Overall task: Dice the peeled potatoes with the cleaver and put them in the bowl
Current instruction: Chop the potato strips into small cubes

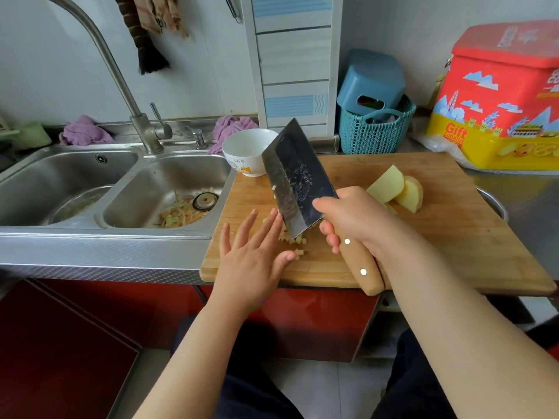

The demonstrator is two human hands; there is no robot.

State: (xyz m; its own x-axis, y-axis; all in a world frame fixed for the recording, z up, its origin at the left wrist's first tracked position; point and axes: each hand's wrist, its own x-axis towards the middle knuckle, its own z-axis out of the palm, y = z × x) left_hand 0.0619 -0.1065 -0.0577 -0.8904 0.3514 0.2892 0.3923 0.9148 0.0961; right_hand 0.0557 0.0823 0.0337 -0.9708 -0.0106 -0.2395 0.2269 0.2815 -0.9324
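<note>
While the diced potato [295, 238] sits in a small loose heap near the front edge of the cutting board [453, 237], the step in hand looks like gathering it onto the blade for transfer. Right hand [352, 217] has its fingers wrapped tight round the cleaver [298, 186] handle, blade tilted with the heel corner down in the heap. Left hand [252, 252] lies flat, fingers straight and spread, fingertips against the dice and blade face.

To do it well: drop the blade flatter, edge on the wood, sweep dice onto it with the flat palm, keep fingertips off the edge. Carry low to the bowl [246, 152] (just beyond the board's far left corner, looks empty from here).

Materials: dark steel blade, wet, starch bits stuck on, so the dice will cling. Pale wooden handle, two rivets. Board is grained wood. Bowl is smooth white ceramic, rounded. Two larger potato chunks [396, 187] wait behind the right hand, pale yellow, flat cut faces, uncut yet.
</note>
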